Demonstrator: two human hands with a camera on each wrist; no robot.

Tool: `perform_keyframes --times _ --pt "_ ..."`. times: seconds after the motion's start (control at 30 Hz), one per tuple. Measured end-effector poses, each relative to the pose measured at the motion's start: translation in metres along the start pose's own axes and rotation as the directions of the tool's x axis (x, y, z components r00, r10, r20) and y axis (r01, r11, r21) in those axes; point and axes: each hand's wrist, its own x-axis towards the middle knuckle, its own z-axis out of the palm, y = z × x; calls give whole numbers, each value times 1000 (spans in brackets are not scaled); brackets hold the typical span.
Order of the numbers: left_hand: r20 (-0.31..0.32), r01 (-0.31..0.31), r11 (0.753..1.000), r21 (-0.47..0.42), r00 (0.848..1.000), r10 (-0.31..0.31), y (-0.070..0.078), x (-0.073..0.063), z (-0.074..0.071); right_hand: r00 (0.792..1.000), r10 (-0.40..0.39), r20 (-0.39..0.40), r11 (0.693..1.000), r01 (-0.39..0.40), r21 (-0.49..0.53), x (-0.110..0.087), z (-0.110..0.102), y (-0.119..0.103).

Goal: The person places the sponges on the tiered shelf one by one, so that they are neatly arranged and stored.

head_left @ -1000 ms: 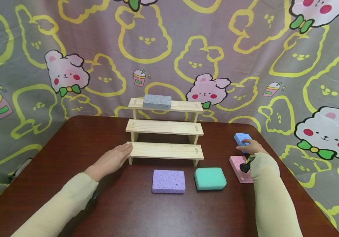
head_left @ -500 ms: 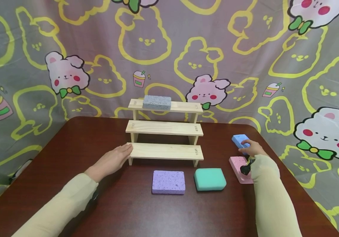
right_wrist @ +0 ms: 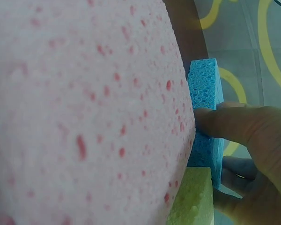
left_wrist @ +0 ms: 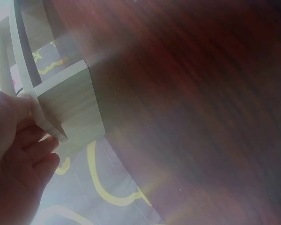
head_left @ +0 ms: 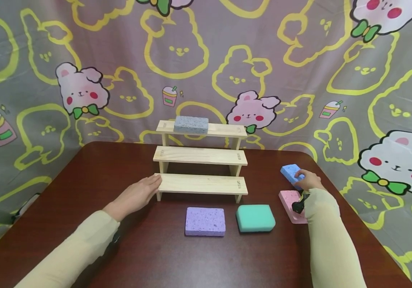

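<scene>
A three-tier wooden stand [head_left: 200,184] is at the middle of the table. My left hand [head_left: 135,198] holds the left end of its lowest board; in the left wrist view the thumb and curled fingers [left_wrist: 47,164] are on either side of the board. At the right, my right hand [head_left: 309,181] grips a blue sponge [head_left: 289,172], with the thumb on its near face in the right wrist view. A yellow-green sponge [right_wrist: 192,197] shows beside the blue one there. A pink sponge [head_left: 288,200] lies nearer, partly hidden by the right wrist and its black camera.
A grey sponge [head_left: 191,125] sits on the top board, left of its middle. In front of the stand lie a purple sponge [head_left: 205,221] and a green sponge [head_left: 255,218] on the brown table [head_left: 198,264]. A patterned curtain [head_left: 206,52] hangs behind.
The right hand has shifted the blue sponge slightly to the left and toward me, turning it a little. My left hand stays on the stand.
</scene>
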Motion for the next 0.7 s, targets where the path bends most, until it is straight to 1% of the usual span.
perform_keyframes --times 0.1,0.3,0.4,0.57,0.7 --pt "-3 -1 1000 -1 1000 1 0 0 -1 1000 -12 -7 1000 12 -10 -1 0 -1" --pt "5 8 1000 0 1000 -8 0 0 -2 996 -84 -2 996 84 -30 -6 -3 -5" --pt "5 9 1000 1 1000 -9 0 0 -1 996 -84 6 996 84 -23 -8 -3 -6" --pt "8 10 1000 -2 1000 -10 0 0 -1 997 -79 -2 996 79 -30 -7 -1 -5" --pt "10 8 1000 0 1000 -8 0 1 -1 994 -105 -24 994 104 -35 -7 -2 -4"
